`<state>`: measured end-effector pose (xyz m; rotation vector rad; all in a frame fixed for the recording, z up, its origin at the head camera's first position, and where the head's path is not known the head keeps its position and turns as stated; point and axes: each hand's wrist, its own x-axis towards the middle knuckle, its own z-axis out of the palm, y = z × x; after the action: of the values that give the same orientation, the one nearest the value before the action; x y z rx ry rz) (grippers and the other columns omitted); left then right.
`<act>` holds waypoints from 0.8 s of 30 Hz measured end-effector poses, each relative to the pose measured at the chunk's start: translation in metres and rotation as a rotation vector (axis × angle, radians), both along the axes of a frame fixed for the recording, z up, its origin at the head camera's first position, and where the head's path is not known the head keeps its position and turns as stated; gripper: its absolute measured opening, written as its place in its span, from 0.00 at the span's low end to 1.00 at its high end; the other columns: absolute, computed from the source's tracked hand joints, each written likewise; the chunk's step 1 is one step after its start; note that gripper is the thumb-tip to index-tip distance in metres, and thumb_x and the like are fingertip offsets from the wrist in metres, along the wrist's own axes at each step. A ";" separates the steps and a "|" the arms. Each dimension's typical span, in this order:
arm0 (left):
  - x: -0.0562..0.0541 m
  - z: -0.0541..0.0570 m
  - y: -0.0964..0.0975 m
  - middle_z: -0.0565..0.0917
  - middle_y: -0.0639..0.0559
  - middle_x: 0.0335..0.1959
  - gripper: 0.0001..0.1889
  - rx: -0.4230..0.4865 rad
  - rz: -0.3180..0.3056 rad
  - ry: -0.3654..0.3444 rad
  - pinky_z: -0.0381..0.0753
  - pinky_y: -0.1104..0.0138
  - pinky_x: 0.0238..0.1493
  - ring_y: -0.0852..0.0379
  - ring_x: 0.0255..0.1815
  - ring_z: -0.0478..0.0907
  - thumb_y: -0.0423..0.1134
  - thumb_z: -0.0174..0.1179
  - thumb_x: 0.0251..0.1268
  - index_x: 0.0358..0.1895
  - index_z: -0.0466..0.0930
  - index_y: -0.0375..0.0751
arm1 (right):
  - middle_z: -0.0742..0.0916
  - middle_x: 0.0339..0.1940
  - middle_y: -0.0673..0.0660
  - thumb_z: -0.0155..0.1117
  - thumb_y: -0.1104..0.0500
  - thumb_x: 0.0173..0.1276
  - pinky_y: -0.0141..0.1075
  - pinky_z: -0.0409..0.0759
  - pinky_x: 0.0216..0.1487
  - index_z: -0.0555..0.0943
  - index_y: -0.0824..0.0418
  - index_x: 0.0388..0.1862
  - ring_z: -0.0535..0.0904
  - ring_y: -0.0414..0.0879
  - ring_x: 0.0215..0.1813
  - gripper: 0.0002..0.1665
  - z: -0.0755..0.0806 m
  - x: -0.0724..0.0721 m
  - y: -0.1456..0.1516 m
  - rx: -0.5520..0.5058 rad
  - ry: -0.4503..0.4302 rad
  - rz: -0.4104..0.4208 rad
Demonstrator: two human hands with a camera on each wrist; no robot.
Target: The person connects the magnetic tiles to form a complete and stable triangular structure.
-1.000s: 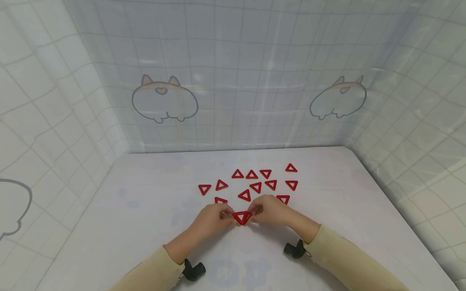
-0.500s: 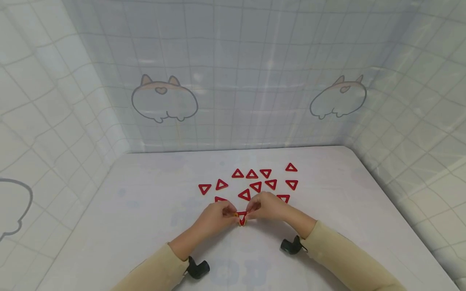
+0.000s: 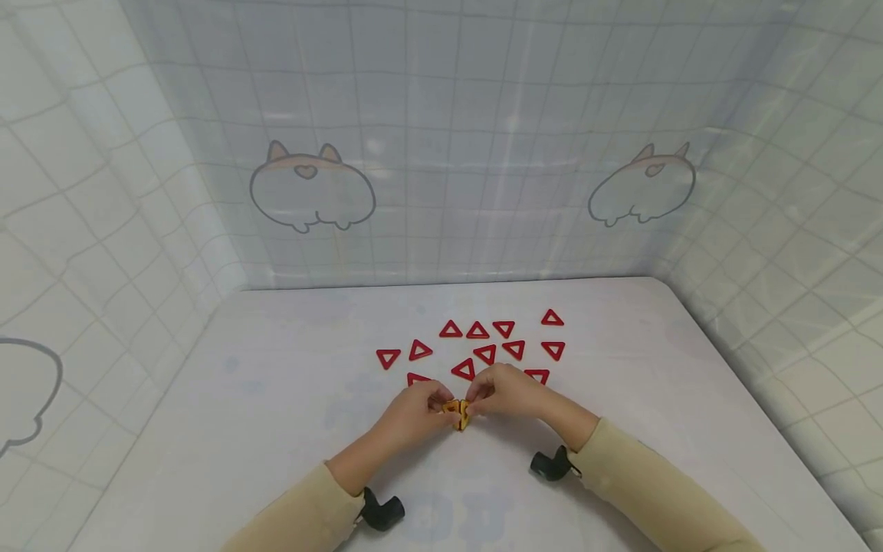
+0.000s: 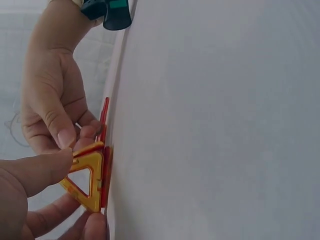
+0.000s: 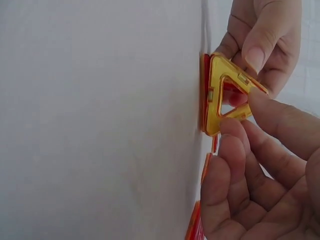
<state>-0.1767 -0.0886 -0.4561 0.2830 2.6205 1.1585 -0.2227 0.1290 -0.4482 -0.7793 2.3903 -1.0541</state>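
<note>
Between the fingertips of both hands, low over the white table, stands a small folded group of triangular magnetic tiles. My left hand [image 3: 414,408] pinches a yellow triangular magnetic tile [image 4: 96,175] from the left, thumb on its outer face. From the right, my right hand [image 3: 509,392] pinches another yellow triangular magnetic tile [image 5: 215,95], held tilted up. In the head view the two yellow tiles lean together, edges meeting at the middle. Below them a red tile [image 5: 205,90] lies flat along the tabletop, seen edge-on in the wrist views and mostly hidden from above.
Several red triangular tiles [image 3: 513,349] lie spread flat on the white table [image 3: 290,368] beyond the hands, some close to the fingers. One red tile [image 3: 418,378] is partly covered by the left hand. Tile-patterned curtains [image 3: 448,207] surround the table's back and sides.
My hands have drawn closer together. The side tiles have folded up and inward, so their yellow faces now show where red triangles showed before. The scattered red tiles stay put.
</note>
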 end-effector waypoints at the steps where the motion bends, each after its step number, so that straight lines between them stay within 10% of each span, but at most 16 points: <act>1: 0.000 -0.001 0.001 0.81 0.57 0.33 0.16 -0.009 0.007 0.009 0.81 0.64 0.40 0.57 0.36 0.77 0.46 0.76 0.55 0.42 0.83 0.44 | 0.87 0.27 0.43 0.77 0.55 0.61 0.36 0.82 0.34 0.88 0.51 0.35 0.81 0.42 0.31 0.05 0.001 0.000 0.001 -0.001 -0.003 0.005; 13: 0.006 -0.002 0.014 0.75 0.56 0.36 0.20 -0.103 0.045 0.050 0.78 0.62 0.41 0.56 0.38 0.72 0.48 0.76 0.53 0.41 0.76 0.47 | 0.87 0.37 0.46 0.71 0.57 0.67 0.35 0.82 0.39 0.87 0.61 0.47 0.81 0.42 0.37 0.13 0.029 -0.014 0.028 0.003 0.076 -0.018; 24: 0.001 -0.004 0.001 0.79 0.58 0.45 0.21 -0.038 -0.090 0.026 0.80 0.59 0.53 0.57 0.49 0.76 0.45 0.75 0.57 0.52 0.79 0.47 | 0.87 0.44 0.53 0.68 0.54 0.70 0.43 0.81 0.49 0.84 0.62 0.53 0.81 0.50 0.47 0.17 0.046 -0.040 0.079 -0.009 0.070 -0.254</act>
<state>-0.1753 -0.0873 -0.4596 0.4060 2.6198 1.0817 -0.2624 0.2078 -0.4025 -0.5323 2.5973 -1.1517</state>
